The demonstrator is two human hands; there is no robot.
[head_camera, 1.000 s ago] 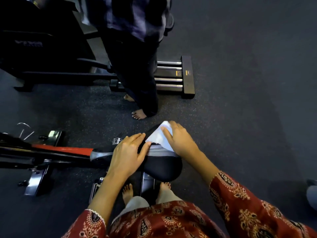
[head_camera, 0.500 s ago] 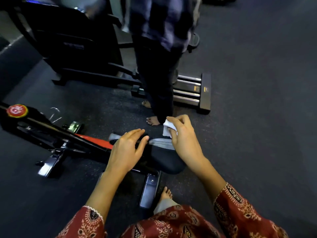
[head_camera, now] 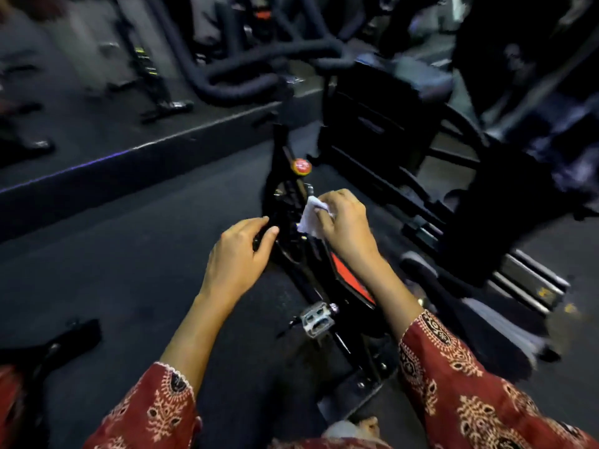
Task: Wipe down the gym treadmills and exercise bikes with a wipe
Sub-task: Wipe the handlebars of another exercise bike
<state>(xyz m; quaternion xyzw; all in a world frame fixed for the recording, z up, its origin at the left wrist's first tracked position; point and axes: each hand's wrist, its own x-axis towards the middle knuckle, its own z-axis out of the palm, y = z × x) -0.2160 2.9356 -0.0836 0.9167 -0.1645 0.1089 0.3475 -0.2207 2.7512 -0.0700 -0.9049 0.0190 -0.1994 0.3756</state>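
Dim room. The right hand (head_camera: 343, 222) and wipe (head_camera: 309, 217) catch most light, fairly sharp. Machines (head_camera: 389, 131) beyond and right of the hand smear with motion blur, shadows swallowing detail.

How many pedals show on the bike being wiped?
1: a metal pedal low on the bike, left of its frame in view. The second pedal may be hidden behind the frame.

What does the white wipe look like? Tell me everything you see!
The wipe is small, white and crumpled, and looks like thin paper or cloth. The right hand pinches it in curled fingers, so part is hidden and a loose flap sticks out to the left. It is over the black bike frame, near the red knob. Whether it touches the frame is too dark to tell.
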